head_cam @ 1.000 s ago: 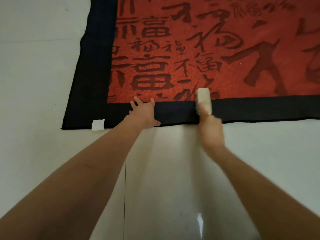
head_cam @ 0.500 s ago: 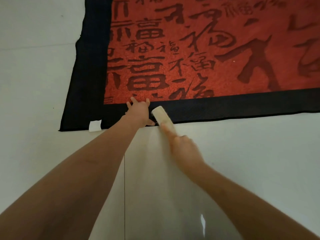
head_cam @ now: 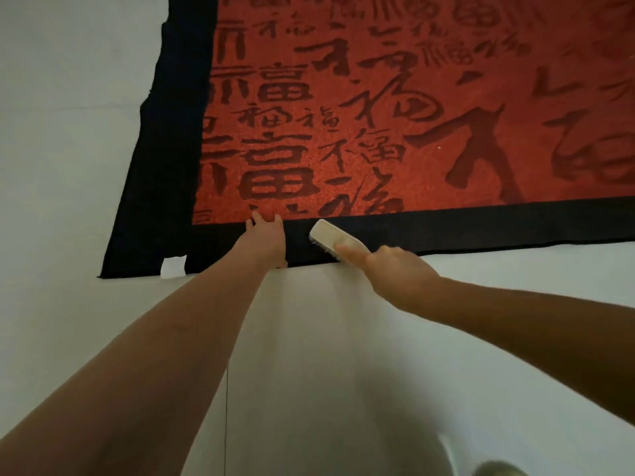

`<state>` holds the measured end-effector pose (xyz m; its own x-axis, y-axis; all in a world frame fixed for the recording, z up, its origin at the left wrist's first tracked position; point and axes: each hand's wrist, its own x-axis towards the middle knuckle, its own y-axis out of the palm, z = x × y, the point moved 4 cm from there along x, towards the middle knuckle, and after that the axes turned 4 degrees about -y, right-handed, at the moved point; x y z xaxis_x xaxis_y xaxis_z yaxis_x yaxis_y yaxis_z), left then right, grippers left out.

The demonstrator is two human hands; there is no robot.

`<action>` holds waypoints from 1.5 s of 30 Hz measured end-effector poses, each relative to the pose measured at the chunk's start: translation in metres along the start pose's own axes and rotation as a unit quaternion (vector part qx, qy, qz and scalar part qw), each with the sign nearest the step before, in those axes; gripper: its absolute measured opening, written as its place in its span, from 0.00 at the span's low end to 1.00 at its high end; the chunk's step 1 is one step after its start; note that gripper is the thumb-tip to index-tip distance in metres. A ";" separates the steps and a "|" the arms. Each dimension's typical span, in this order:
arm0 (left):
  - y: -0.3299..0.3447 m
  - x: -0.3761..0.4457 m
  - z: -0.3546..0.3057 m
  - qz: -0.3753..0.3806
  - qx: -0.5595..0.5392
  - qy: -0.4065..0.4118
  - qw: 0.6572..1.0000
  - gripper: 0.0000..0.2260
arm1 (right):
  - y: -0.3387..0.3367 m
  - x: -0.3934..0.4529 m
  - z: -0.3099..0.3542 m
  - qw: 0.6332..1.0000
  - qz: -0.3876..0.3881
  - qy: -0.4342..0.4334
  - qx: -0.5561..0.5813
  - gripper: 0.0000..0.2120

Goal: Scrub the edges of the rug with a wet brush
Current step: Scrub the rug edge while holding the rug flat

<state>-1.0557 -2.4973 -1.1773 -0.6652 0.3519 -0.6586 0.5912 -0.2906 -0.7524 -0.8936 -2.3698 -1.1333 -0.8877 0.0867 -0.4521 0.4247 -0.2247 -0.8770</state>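
A red rug (head_cam: pixel 395 125) with dark characters and a wide black border (head_cam: pixel 498 225) lies on the pale floor. My left hand (head_cam: pixel 264 240) presses flat on the near border, fingers spread up to the red field. My right hand (head_cam: pixel 395 269) grips a cream scrubbing brush (head_cam: pixel 335 237) by its rear end. The brush lies bristles down on the near black border, just right of my left hand, angled up to the left.
A small white tag (head_cam: pixel 173 266) sticks out at the rug's near edge, close to the left corner. Pale tiled floor (head_cam: pixel 326 372) surrounds the rug on the left and the near side. A blurred greenish thing (head_cam: pixel 498 470) shows at the bottom right.
The brush swept left along the near border up to my left hand, and has since moved a little right and up onto the black strip. My left hand stays pressed in place.
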 end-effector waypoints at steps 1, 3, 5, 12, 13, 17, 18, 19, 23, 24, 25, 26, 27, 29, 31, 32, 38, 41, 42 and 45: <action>-0.006 -0.001 -0.009 -0.004 0.007 0.016 1.000 0.42 | -0.007 -0.002 -0.013 1.000 -0.006 0.011 -0.008 0.36; -0.016 -0.006 -0.029 -0.020 -0.009 0.062 0.998 0.39 | -0.009 -0.003 -0.024 0.999 -0.013 0.030 0.007 0.37; -0.022 -0.013 -0.055 -0.026 -0.038 0.107 0.993 0.39 | -0.003 -0.003 -0.027 0.997 -0.041 0.051 0.044 0.37; 0.006 -0.009 -0.095 -0.006 -0.134 0.028 0.991 0.45 | 0.038 0.008 -0.015 0.977 -0.099 0.085 0.166 0.31; 0.007 -0.009 -0.098 -0.004 -0.129 0.031 0.991 0.46 | 0.034 0.006 -0.042 0.978 -0.101 0.122 0.138 0.28; 0.012 -0.017 -0.109 0.023 -0.106 0.011 0.994 0.46 | 0.019 -0.014 -0.109 0.933 -0.164 0.273 0.171 0.34; 0.015 -0.017 -0.114 0.027 -0.104 0.002 0.994 0.45 | 0.022 -0.013 -0.093 0.935 -0.156 0.257 0.188 0.35; 0.016 -0.016 -0.117 0.026 -0.104 -0.006 0.994 0.45 | 0.028 -0.009 -0.071 0.944 -0.139 0.219 0.206 0.35; 0.012 -0.014 -0.119 0.020 -0.104 -0.022 0.994 0.45 | 0.040 -0.005 -0.056 0.979 -0.101 0.098 0.146 0.35; 0.011 -0.015 -0.120 0.027 -0.101 -0.020 0.994 0.46 | 0.038 -0.007 -0.083 0.977 -0.103 0.136 0.126 0.34; 0.012 -0.015 -0.122 0.029 -0.096 -0.019 0.995 0.46 | 0.033 -0.013 -0.110 0.966 -0.118 0.191 0.126 0.34; 0.011 -0.016 -0.123 0.029 -0.093 -0.019 0.995 0.46 | 0.028 -0.018 -0.127 0.948 -0.146 0.244 0.144 0.35; 0.013 -0.015 -0.123 0.029 -0.096 -0.023 0.995 0.45 | 0.027 -0.020 -0.131 0.933 -0.171 0.271 0.167 0.35; 0.015 -0.013 -0.123 0.030 -0.100 -0.029 0.994 0.44 | 0.027 -0.009 -0.098 0.935 -0.170 0.240 0.197 0.33; 0.014 -0.010 -0.124 0.032 -0.098 -0.029 0.994 0.44 | 0.035 0.001 -0.062 0.959 -0.129 0.159 0.194 0.31; 0.014 -0.008 -0.124 0.034 -0.095 -0.029 0.994 0.44 | 0.037 0.002 -0.055 0.971 -0.111 0.115 0.175 0.32; 0.014 -0.009 -0.124 0.040 -0.075 -0.016 0.996 0.43 | 0.017 -0.016 -0.137 0.936 -0.164 0.263 0.164 0.33; 0.011 -0.006 -0.129 0.017 -0.063 -0.005 0.998 0.44 | 0.038 -0.007 -0.077 0.960 -0.125 0.152 0.201 0.30; 0.011 -0.004 -0.130 0.009 -0.051 0.008 0.999 0.45 | 0.045 -0.008 -0.067 0.970 -0.105 0.101 0.196 0.32; 0.012 -0.002 -0.130 0.003 -0.043 0.038 0.998 0.45 | 0.036 -0.020 -0.114 0.977 -0.115 0.118 0.135 0.35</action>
<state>-0.9881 -2.3854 -1.1829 -0.6265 0.4173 -0.6583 0.6350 -0.2166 -0.7416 -0.8406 -2.2689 -1.1740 -0.8745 0.3799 -0.3016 0.1286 -0.4180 -0.8993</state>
